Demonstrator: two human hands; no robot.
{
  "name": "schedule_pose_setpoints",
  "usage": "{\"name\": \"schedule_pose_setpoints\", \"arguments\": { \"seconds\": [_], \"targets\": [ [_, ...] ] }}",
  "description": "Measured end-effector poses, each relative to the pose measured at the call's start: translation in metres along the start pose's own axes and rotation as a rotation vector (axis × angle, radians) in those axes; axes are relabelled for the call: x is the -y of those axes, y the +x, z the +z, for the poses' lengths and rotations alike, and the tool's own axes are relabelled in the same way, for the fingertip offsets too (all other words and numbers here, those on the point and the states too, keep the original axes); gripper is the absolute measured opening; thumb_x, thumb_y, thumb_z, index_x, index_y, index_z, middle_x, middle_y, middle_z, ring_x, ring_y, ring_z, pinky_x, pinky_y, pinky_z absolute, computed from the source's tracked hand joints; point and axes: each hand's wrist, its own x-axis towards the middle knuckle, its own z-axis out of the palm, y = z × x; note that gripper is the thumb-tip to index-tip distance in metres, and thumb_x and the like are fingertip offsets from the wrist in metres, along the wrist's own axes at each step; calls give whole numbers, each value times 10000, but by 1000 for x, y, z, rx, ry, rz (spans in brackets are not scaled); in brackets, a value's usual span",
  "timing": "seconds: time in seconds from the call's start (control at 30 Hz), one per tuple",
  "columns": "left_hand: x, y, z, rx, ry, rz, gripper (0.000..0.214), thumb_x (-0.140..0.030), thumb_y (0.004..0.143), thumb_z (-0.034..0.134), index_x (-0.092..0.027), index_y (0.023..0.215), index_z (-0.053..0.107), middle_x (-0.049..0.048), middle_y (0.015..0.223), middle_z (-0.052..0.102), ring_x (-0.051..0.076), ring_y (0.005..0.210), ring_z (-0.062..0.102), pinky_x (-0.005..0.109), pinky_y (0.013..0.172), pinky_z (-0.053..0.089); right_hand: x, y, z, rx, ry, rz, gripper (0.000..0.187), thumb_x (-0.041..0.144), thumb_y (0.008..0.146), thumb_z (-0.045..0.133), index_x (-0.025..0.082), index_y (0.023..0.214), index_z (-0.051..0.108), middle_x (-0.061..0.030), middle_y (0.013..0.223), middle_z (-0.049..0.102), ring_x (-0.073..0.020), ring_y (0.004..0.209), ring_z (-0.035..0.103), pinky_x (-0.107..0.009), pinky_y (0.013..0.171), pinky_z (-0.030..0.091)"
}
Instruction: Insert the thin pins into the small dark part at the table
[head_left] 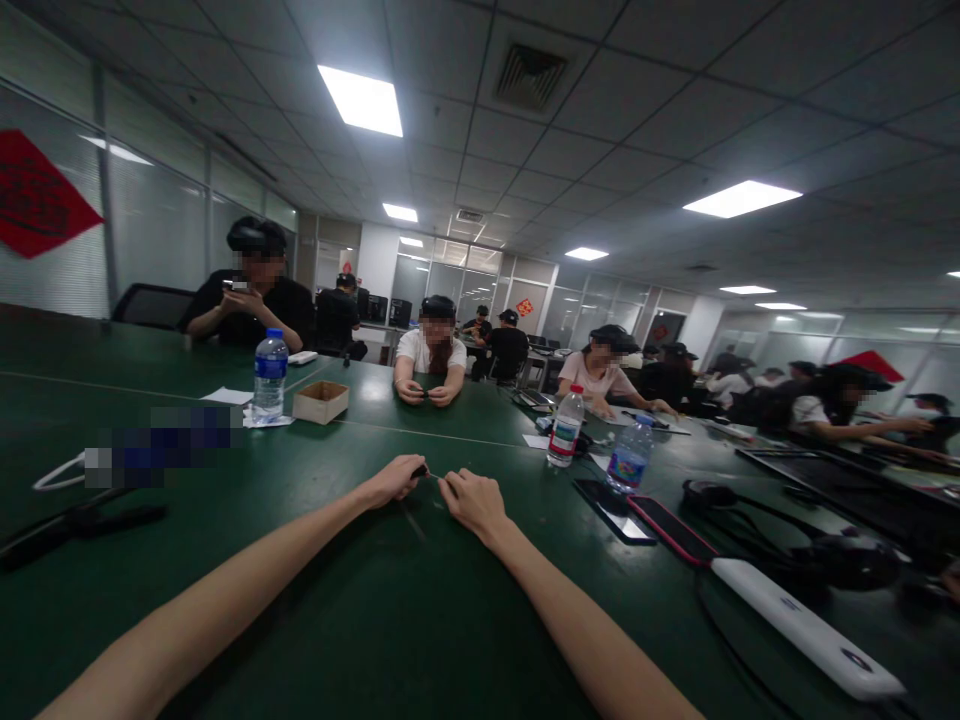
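Note:
Over the green table (360, 620), both forearms stretch forward and the hands nearly meet. My left hand (391, 483) is closed around a small black object (421, 471), of which only the end shows at the fingertips. Just beside it, my right hand (475, 504) is closed too, its fingertips pinched together toward the black object. Something thin and pale seems to span the small gap between the hands, too small to name. Fingers of the right hand hide whatever lies inside their pinch.
Leftward stand a water bottle (269, 378) and a small open cardboard box (321, 402). To the right are a red-capped bottle (566, 428), a blue-capped bottle (630, 456), phones (673, 530), a white power bank (806, 625) and a black headset (840, 555). A person (431, 355) sits opposite.

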Motion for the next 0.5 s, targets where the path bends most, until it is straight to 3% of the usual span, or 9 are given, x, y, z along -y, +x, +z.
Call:
{"name": "schedule_pose_setpoints", "arguments": {
  "seconds": [0.13, 0.33, 0.5],
  "targets": [
    [3, 2, -1, -6, 6, 15, 306, -480, 782, 427, -188, 843, 496, -77, 491, 301, 62, 363, 250, 164, 343, 149, 0, 0, -1, -6, 3, -14, 543, 483, 949, 163, 219, 943, 638, -65, 894, 631, -135, 733, 584, -219, 592, 346],
    [7, 5, -1, -21, -31, 24, 283, -484, 782, 420, -210, 843, 454, -83, 481, 279, 68, 349, 248, 165, 342, 143, -1, 0, -3, -46, 16, -49, 526, 460, 954, 185, 213, 902, 646, -52, 858, 633, -116, 674, 568, -202, 546, 309],
    [6, 7, 0, -46, -33, 0, 294, -499, 768, 440, -216, 850, 448, -72, 518, 322, 64, 367, 257, 174, 360, 142, 1, 1, -4, -58, 29, -167, 515, 457, 952, 210, 213, 906, 661, -53, 845, 635, -109, 675, 573, -206, 558, 314]
  ]
}}
